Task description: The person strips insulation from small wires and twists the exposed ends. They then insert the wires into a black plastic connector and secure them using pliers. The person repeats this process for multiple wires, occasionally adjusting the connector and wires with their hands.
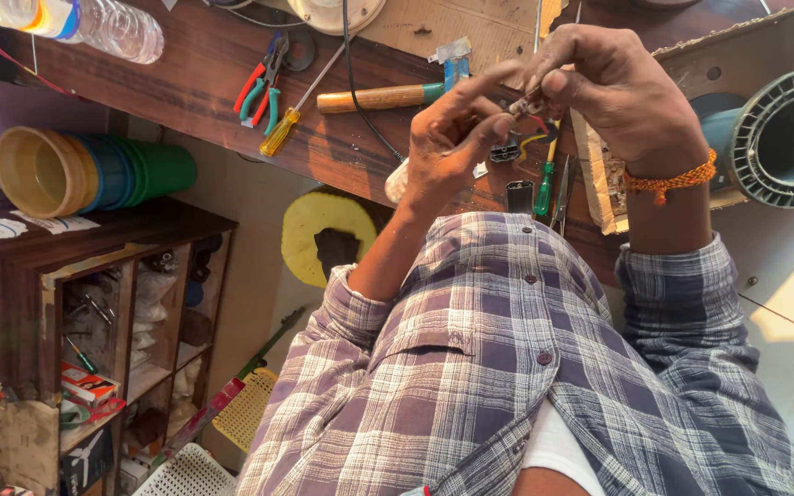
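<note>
Both hands, left (457, 138) and right (613, 92), pinch one small wired part (524, 106) together; stacked cups (94, 172) lie sideways, empty.

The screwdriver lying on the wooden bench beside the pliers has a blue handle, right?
Not quite. In the head view, the screwdriver lying on the wooden bench beside the pliers has a yellow handle, not a blue one.

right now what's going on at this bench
A person in a plaid shirt holds both hands up over a wooden workbench. The left hand and right hand pinch a small wired part between their fingertips. Pliers, screwdrivers and a wooden-handled tool lie on the bench.
</note>
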### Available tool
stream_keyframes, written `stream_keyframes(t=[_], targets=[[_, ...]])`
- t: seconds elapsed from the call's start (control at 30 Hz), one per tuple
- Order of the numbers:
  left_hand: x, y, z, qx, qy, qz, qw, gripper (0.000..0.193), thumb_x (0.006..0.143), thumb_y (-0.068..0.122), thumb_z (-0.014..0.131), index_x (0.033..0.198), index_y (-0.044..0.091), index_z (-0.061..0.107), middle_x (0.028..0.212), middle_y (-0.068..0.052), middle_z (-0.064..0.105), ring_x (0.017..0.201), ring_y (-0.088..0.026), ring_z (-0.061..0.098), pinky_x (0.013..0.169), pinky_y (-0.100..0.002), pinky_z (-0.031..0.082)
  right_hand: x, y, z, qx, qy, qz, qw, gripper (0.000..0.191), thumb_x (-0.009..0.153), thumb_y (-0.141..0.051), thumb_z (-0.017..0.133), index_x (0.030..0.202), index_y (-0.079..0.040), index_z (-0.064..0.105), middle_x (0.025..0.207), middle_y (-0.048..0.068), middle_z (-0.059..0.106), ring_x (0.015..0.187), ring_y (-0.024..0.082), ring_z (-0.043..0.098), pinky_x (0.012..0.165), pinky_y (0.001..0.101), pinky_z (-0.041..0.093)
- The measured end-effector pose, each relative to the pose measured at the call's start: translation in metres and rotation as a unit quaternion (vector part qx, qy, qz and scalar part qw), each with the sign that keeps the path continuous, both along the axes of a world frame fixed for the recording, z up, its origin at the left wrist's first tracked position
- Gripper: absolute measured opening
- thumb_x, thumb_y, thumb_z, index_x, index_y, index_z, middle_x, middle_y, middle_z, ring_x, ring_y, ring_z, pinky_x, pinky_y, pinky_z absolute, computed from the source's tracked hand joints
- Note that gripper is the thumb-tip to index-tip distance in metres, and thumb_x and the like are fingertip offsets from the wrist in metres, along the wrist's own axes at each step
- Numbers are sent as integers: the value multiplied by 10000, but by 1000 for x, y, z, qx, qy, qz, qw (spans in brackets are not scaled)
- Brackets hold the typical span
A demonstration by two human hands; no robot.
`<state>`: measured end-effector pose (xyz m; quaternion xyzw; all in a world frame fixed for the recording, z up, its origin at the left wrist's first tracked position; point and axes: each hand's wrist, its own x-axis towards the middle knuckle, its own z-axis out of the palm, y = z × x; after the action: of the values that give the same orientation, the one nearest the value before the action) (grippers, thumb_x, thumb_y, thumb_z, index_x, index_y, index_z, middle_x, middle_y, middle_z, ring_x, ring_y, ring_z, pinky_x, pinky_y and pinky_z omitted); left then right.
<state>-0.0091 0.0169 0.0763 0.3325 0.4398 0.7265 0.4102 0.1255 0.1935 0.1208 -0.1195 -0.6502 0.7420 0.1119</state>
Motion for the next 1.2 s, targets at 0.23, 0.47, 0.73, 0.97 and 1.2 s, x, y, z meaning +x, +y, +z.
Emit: stream_keyframes(t=[0.23,0.47,0.73,0.97,1.2], targets=[[7,-2,-5,-8,-146,59,987,277,1032,69,725,1291,-27,723,869,-19,701,742,-34,547,627,-176,418,-5,-37,2,135,-84,-120,980,153,1096,-113,668,995,-14,608,895,10,627,798,61,600,664,227,501],[4,0,-6,-27,-65,40,997,237,1000,45,749,1216,-47,724,1033,-83,760,931,-111,717,823,-235,582,10,-52,3,86,-36,-180,979,80,1087,-77,655,1037,-16,646,967,10,658,828,83,598,731,264,496],[18,8,-2,-32,-81,72,994,227,1007,28,744,1221,-47,732,1018,-75,759,898,-88,688,797,-224,573,19,-77,24,502,-29,-268,822,102,1095,-37,759,1038,-34,674,1034,58,680,1009,244,591,908,349,482],[12,15,-17,-27,-170,85,981,241,1004,55,748,1224,-44,733,895,-35,714,760,-48,609,638,-188,459,2,-79,21,599,12,-289,747,150,977,-63,852,1089,-43,755,1079,30,727,1026,254,506,952,383,415],[6,13,-23,-42,-205,90,974,250,985,45,741,1228,-9,721,840,-3,671,723,-35,554,630,-197,437,-11,-78,10,620,31,-274,734,195,963,-50,842,1132,-63,746,1175,11,700,1145,267,498,993,372,410]])
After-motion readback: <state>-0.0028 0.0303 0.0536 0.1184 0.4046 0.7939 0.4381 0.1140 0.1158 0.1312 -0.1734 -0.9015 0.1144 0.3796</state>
